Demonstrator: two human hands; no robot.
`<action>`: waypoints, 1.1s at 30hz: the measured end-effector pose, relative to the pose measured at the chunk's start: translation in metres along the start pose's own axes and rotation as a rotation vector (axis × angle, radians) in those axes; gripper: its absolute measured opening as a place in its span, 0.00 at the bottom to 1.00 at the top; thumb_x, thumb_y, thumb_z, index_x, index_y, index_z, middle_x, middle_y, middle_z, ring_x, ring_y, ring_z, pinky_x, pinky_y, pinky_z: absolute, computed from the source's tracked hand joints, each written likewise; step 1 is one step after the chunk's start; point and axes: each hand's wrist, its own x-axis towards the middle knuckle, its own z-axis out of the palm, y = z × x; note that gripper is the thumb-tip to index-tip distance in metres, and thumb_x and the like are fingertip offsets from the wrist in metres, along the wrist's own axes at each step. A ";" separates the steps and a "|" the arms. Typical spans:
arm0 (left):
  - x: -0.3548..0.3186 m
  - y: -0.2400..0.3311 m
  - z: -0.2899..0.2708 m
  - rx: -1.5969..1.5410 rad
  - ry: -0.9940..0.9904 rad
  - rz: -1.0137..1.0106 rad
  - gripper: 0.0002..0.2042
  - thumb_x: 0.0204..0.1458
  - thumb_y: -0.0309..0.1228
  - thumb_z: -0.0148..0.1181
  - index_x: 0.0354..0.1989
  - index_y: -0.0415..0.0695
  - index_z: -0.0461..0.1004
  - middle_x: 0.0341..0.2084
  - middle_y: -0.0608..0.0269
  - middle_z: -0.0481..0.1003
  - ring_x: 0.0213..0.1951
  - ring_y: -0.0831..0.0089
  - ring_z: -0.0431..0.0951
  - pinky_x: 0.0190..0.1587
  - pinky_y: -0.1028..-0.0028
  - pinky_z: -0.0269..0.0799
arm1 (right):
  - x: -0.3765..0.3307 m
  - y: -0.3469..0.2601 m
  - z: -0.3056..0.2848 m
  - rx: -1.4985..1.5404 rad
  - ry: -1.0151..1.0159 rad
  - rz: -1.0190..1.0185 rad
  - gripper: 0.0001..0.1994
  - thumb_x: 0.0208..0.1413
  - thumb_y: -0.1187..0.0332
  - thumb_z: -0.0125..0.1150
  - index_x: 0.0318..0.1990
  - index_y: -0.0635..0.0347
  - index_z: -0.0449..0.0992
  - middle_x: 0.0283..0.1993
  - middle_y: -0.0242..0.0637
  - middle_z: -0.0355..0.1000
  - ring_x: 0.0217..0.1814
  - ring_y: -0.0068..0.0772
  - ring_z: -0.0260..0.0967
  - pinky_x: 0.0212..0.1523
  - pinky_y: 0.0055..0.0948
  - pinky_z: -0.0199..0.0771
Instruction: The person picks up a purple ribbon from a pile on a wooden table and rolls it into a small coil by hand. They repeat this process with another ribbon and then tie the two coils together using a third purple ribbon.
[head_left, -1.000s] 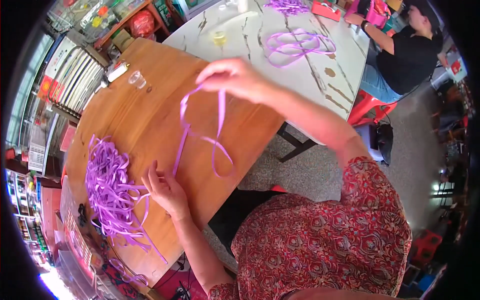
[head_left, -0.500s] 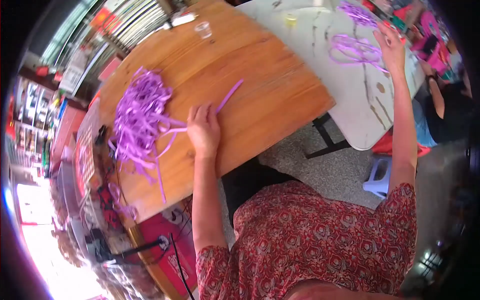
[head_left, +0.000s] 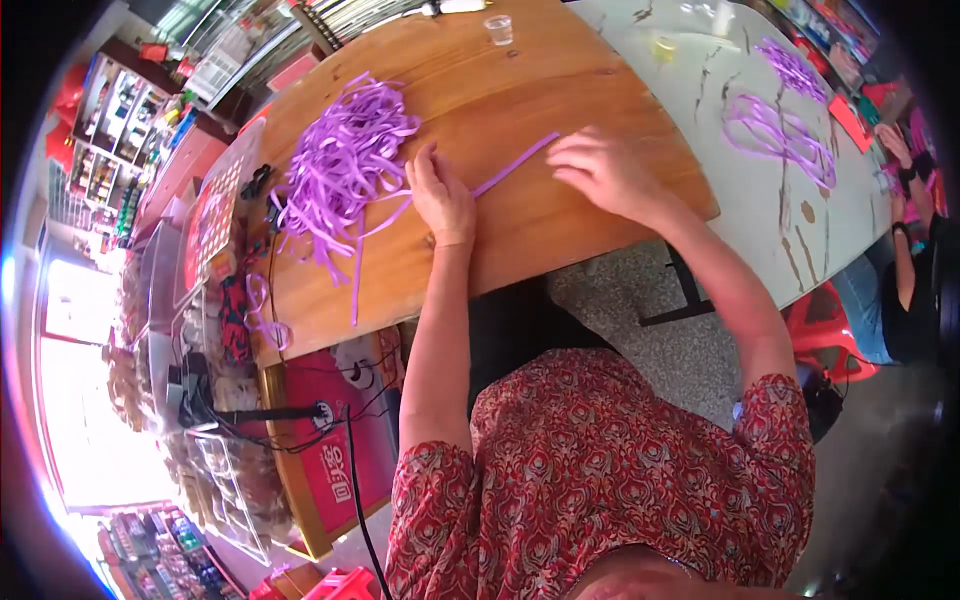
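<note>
A loose heap of purple ribbon (head_left: 345, 165) lies on the wooden table (head_left: 640, 110). One purple strip (head_left: 515, 165) runs out of it, passes at my left hand (head_left: 442, 198) and points to the right with its free end. My left hand rests on the table with its fingers closed around that strip; the grip is partly hidden by the hand. Close to the strip's free end is my right hand (head_left: 612, 178), its fingers stretched forward and bent slightly, with nothing visible in them.
On the white marbled table (head_left: 690, 130) at the right lie a looped purple ribbon (head_left: 780, 138) and a purple bundle (head_left: 792, 68). A clear cup (head_left: 498, 30) stands at the wooden table's far edge. Another person's hand (head_left: 893, 145) shows at far right, near a red stool (head_left: 830, 325).
My right hand has come back from above the white table to the strip's free end on the wooden table. My left hand stays at the strip. The whole view has shifted.
</note>
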 end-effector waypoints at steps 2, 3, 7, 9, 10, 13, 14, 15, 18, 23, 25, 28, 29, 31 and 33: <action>-0.001 0.005 0.002 -0.001 0.018 -0.007 0.10 0.54 0.26 0.50 0.44 0.38 0.69 0.30 0.52 0.67 0.34 0.57 0.69 0.37 0.66 0.65 | 0.016 -0.008 0.028 0.020 0.001 -0.037 0.08 0.48 0.69 0.62 0.34 0.62 0.77 0.41 0.36 0.73 0.45 0.39 0.69 0.46 0.34 0.69; 0.000 0.007 0.002 -0.011 0.030 -0.014 0.11 0.55 0.27 0.50 0.45 0.38 0.68 0.29 0.52 0.66 0.34 0.58 0.68 0.37 0.66 0.65 | 0.025 -0.011 0.043 -0.028 0.017 -0.053 0.08 0.48 0.67 0.62 0.34 0.61 0.77 0.42 0.36 0.73 0.45 0.39 0.68 0.47 0.36 0.68; 0.000 0.004 0.000 0.002 0.079 0.042 0.12 0.57 0.30 0.49 0.45 0.36 0.68 0.29 0.53 0.66 0.33 0.58 0.68 0.38 0.65 0.65 | 0.042 -0.007 0.083 -0.243 -0.045 -0.056 0.08 0.46 0.65 0.62 0.32 0.60 0.76 0.43 0.35 0.71 0.45 0.39 0.67 0.45 0.41 0.66; 0.000 0.003 0.000 -0.013 0.100 0.053 0.12 0.57 0.30 0.49 0.45 0.36 0.68 0.31 0.51 0.67 0.34 0.57 0.68 0.38 0.65 0.65 | 0.041 -0.008 0.088 -0.209 -0.046 -0.061 0.08 0.46 0.66 0.62 0.30 0.60 0.75 0.44 0.35 0.71 0.45 0.39 0.66 0.45 0.41 0.66; 0.000 0.004 0.000 -0.010 0.081 0.068 0.12 0.57 0.30 0.49 0.44 0.36 0.68 0.31 0.50 0.67 0.35 0.55 0.68 0.39 0.64 0.65 | 0.040 -0.011 0.087 -0.181 -0.047 -0.048 0.07 0.45 0.67 0.62 0.29 0.60 0.75 0.44 0.35 0.70 0.45 0.39 0.66 0.44 0.42 0.65; -0.001 0.007 -0.006 -0.029 0.004 0.025 0.13 0.58 0.34 0.47 0.43 0.36 0.69 0.36 0.49 0.70 0.40 0.54 0.70 0.44 0.64 0.65 | 0.034 -0.015 0.079 -0.239 -0.011 -0.114 0.06 0.44 0.70 0.61 0.29 0.60 0.74 0.40 0.36 0.72 0.42 0.41 0.68 0.41 0.40 0.66; -0.001 0.012 -0.006 0.011 -0.044 0.066 0.12 0.58 0.33 0.47 0.43 0.36 0.69 0.36 0.48 0.70 0.40 0.53 0.70 0.44 0.63 0.65 | 0.030 -0.006 0.076 -0.247 -0.014 -0.115 0.06 0.44 0.70 0.61 0.29 0.60 0.74 0.40 0.36 0.72 0.42 0.41 0.68 0.41 0.40 0.66; 0.000 0.017 -0.006 0.049 -0.093 0.109 0.12 0.57 0.32 0.48 0.43 0.36 0.69 0.36 0.48 0.70 0.40 0.52 0.69 0.44 0.62 0.65 | 0.027 0.008 0.073 -0.202 0.000 -0.092 0.05 0.45 0.71 0.60 0.30 0.61 0.73 0.38 0.38 0.72 0.40 0.41 0.68 0.39 0.37 0.67; -0.001 0.015 -0.009 0.092 -0.138 0.134 0.11 0.55 0.29 0.50 0.44 0.37 0.69 0.36 0.48 0.70 0.40 0.50 0.69 0.45 0.60 0.64 | 0.018 0.007 0.051 0.001 0.095 0.030 0.04 0.50 0.72 0.58 0.31 0.63 0.73 0.34 0.38 0.73 0.35 0.36 0.70 0.35 0.29 0.68; 0.000 0.005 0.000 0.129 -0.100 0.263 0.15 0.47 0.25 0.53 0.45 0.39 0.67 0.36 0.49 0.69 0.39 0.49 0.66 0.43 0.58 0.64 | 0.002 0.010 -0.006 0.375 0.107 0.427 0.06 0.59 0.71 0.51 0.33 0.64 0.72 0.33 0.34 0.73 0.31 0.21 0.67 0.34 0.20 0.67; 0.000 -0.001 0.002 0.136 -0.094 0.231 0.17 0.45 0.24 0.54 0.46 0.38 0.67 0.37 0.48 0.69 0.41 0.49 0.66 0.44 0.58 0.63 | -0.007 0.006 -0.028 0.541 0.124 0.544 0.06 0.60 0.72 0.48 0.35 0.64 0.71 0.32 0.31 0.72 0.31 0.17 0.64 0.35 0.18 0.66; 0.000 -0.006 0.005 0.136 -0.023 0.242 0.18 0.43 0.22 0.54 0.47 0.38 0.66 0.39 0.48 0.69 0.42 0.49 0.65 0.45 0.57 0.63 | -0.017 0.009 -0.052 0.590 0.166 0.517 0.05 0.60 0.72 0.48 0.37 0.63 0.70 0.31 0.30 0.71 0.31 0.16 0.64 0.35 0.17 0.64; -0.001 -0.005 0.005 0.133 -0.041 0.235 0.18 0.44 0.22 0.53 0.46 0.38 0.66 0.38 0.48 0.69 0.42 0.49 0.66 0.45 0.57 0.63 | -0.021 0.009 -0.058 0.637 0.187 0.506 0.05 0.60 0.72 0.48 0.37 0.63 0.70 0.30 0.29 0.70 0.31 0.16 0.63 0.34 0.16 0.63; -0.001 -0.006 0.005 0.135 -0.074 0.222 0.17 0.44 0.22 0.53 0.45 0.37 0.67 0.37 0.48 0.69 0.40 0.49 0.66 0.45 0.57 0.63 | -0.026 0.007 -0.065 0.646 0.193 0.508 0.06 0.60 0.72 0.49 0.38 0.62 0.71 0.30 0.29 0.70 0.31 0.15 0.63 0.34 0.16 0.62; 0.000 -0.009 0.007 0.106 -0.080 0.237 0.16 0.45 0.22 0.53 0.44 0.38 0.68 0.36 0.48 0.70 0.39 0.50 0.67 0.44 0.58 0.63 | -0.029 0.002 -0.070 0.660 0.193 0.504 0.06 0.60 0.71 0.49 0.39 0.62 0.71 0.30 0.28 0.69 0.31 0.15 0.62 0.34 0.15 0.62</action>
